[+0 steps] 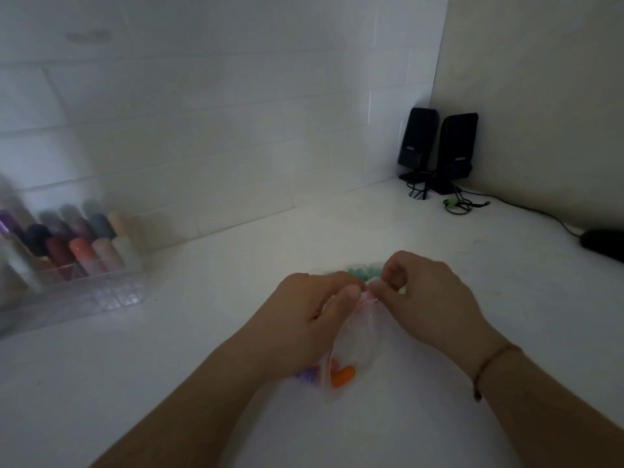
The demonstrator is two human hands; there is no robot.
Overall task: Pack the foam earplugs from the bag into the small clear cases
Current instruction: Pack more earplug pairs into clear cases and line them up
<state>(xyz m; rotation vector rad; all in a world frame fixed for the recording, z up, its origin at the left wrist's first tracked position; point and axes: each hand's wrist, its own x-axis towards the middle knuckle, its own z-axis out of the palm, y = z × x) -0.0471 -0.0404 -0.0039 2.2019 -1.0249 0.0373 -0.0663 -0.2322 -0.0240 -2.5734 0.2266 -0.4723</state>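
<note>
Both hands, the left hand (314, 298) and the right hand (422, 292), pinch the top edge of the clear bag (354, 336), which hangs just above the tabletop (202, 349) with earplugs (342, 375) at its bottom. I think the seal should be pulled apart gently, with the bag kept upright, so that no earplugs spill out.

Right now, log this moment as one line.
step: opening bag | left hand: pinches bag top | right hand: pinches bag top | earplugs: inside bag | cases: not identified
</note>
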